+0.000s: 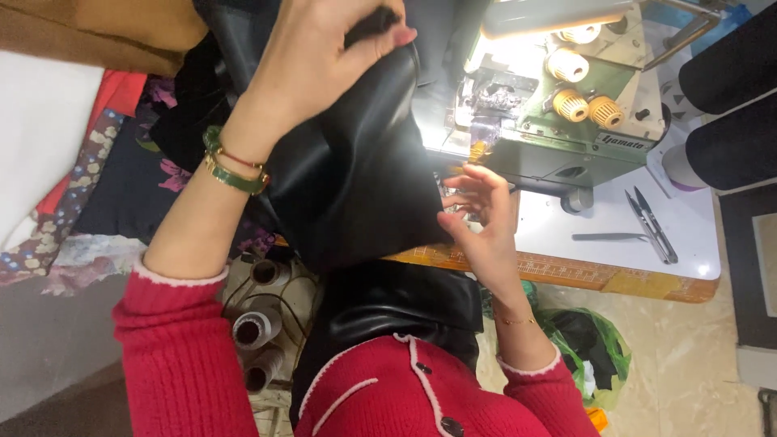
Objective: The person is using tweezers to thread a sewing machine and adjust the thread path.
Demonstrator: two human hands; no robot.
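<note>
My two hands, left point(324, 61) and right point(481, 218), one sheet of black fabric point(356, 170), one sewing machine point(558, 105) carrying three yellow knobs point(571, 103), one pair of thread snips point(651, 222), three empty thread cones point(255, 328), two bracelets point(231, 166) on my left wrist, one green bag point(595, 348)

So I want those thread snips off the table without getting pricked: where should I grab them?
Take the snips by the looped spring end, nearest the table edge. Come from that edge: the points aim toward the machine, and the bare tabletop leaves room.
</note>
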